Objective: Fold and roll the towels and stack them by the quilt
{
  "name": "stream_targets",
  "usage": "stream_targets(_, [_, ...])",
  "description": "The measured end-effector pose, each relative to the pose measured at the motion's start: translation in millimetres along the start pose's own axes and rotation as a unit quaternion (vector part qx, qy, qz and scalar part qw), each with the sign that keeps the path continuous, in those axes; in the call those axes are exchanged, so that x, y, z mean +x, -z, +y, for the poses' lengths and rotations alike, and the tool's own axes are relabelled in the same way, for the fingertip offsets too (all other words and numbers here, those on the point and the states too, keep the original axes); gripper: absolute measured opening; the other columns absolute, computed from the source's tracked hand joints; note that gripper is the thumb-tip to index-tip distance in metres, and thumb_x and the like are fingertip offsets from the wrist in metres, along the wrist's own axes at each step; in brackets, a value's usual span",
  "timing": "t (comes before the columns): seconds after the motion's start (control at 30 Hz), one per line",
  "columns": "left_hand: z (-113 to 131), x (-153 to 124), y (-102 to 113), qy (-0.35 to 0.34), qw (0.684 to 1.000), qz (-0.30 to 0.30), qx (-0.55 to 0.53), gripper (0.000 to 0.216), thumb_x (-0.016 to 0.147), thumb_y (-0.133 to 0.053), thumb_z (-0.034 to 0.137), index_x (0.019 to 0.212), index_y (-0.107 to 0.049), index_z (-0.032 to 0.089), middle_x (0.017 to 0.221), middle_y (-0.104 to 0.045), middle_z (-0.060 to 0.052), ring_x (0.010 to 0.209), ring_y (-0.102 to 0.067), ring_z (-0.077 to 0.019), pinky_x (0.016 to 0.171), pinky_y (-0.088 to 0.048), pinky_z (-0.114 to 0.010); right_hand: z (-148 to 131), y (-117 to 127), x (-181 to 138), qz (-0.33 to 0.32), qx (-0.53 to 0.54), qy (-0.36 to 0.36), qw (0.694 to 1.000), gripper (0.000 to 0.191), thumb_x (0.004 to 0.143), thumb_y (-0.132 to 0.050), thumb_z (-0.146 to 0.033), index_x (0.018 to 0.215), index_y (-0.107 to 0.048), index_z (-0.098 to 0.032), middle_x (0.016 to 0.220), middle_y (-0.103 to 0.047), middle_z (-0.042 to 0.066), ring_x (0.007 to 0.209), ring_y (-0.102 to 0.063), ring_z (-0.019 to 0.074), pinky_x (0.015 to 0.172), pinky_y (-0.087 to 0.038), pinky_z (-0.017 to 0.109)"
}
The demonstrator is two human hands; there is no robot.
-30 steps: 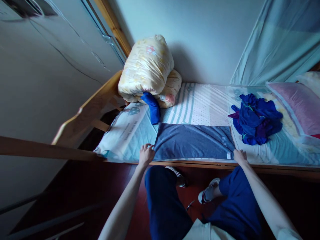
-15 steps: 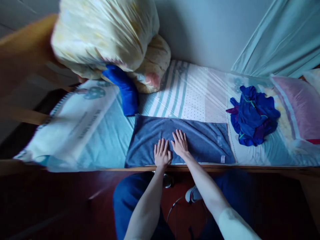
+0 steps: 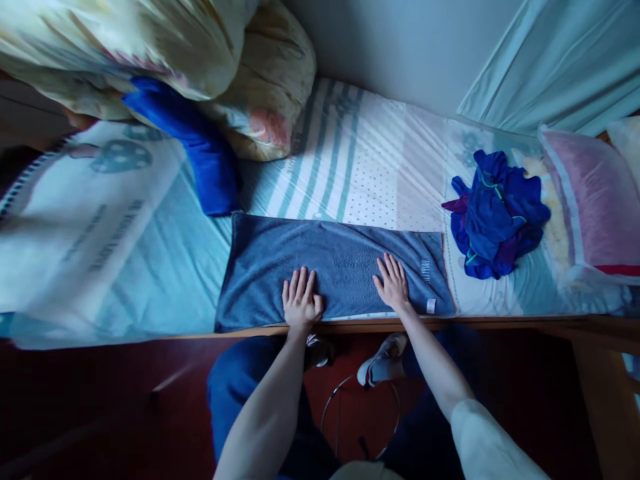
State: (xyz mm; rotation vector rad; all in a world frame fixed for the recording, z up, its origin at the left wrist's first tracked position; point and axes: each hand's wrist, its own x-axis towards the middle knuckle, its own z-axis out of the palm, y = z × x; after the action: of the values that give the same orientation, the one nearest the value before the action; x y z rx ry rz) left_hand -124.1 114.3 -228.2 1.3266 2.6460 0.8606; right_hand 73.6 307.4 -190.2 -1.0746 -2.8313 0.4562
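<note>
A grey-blue towel (image 3: 340, 250) lies spread lengthwise along the front edge of the bed, with a few creases, a small white label and some lettering near its right end. My left hand (image 3: 301, 297) rests palm down on the towel left of its middle, fingers stretched out. Farther right, my right hand (image 3: 393, 281) also lies flat on it, fingers spread, close to the lettering. Neither hand grips anything.
A crumpled blue garment (image 3: 500, 217) with purple parts lies right of the towel, beside a pink pillow (image 3: 600, 197). At the upper left, a bulky yellowish quilt (image 3: 270, 87) sits by a folded blue cloth (image 3: 200, 150). A wooden bed rail (image 3: 370, 325) runs along the front.
My hands have moved apart across the towel, the right one sliding toward its labelled end. The towel looks smoother in the middle. The view has shifted slightly.
</note>
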Motion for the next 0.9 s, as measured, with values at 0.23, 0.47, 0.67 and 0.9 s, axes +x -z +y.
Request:
stream_targets(0.23, [-2.0, -1.7, -2.3, -0.010, 1.000, 0.009, 0.004, 0.069, 0.087, -0.044, 0.027, 0.157, -0.041, 0.024, 0.164, -0.037, -0.007, 0.154, -0.030, -0.0294, 0.127, -0.020, -0.055, 97.1, 21.4, -43.7, 0.051, -0.069, -0.089, 0.992, 0.062, 0.103, -0.035, -0.038, 0.162, -0.028, -0.019, 0.169, -0.026, 0.011, 0.156, -0.023, 0.0261, 0.126, -0.021, 0.052])
stream_targets(0.47, [-1.5, 0.5, -1.8, -0.020, 0.999, 0.013, 0.021, 0.070, 0.086, -0.045, 0.026, 0.156, -0.042, 0.022, 0.164, -0.037, -0.007, 0.154, -0.031, -0.0277, 0.128, -0.018, -0.053, 161.9, 26.2, -65.7, 0.090, -0.115, -0.142, 0.979, 0.063, 0.103, -0.030, -0.037, 0.161, -0.028, -0.014, 0.165, -0.032, 0.018, 0.153, -0.030, 0.0293, 0.122, -0.028, 0.055])
stream_targets(0.67, [11.6, 7.2, 4.4, -0.006, 0.997, -0.029, 0.074, 0.066, 0.089, -0.043, 0.024, 0.155, -0.044, 0.016, 0.165, -0.036, -0.010, 0.156, -0.026, -0.0267, 0.129, -0.016, -0.050, 164.0, 18.4, -61.3, 0.156, -0.092, -0.114, 0.977, 0.060, 0.101, -0.033, -0.036, 0.156, -0.039, -0.012, 0.159, -0.041, 0.023, 0.148, -0.038, 0.0350, 0.117, -0.032, 0.060])
stream_targets(0.9, [-27.3, 29.3, 40.3, -0.101, 0.980, -0.131, 0.106, 0.057, 0.097, -0.044, 0.035, 0.152, -0.047, 0.021, 0.167, -0.031, -0.010, 0.158, -0.018, -0.0294, 0.129, -0.012, -0.055, 164.4, 16.9, -58.2, 0.206, -0.073, -0.095, 0.971, 0.059, 0.096, -0.039, -0.035, 0.150, -0.048, -0.012, 0.151, -0.051, 0.023, 0.140, -0.047, 0.0376, 0.111, -0.038, 0.059])
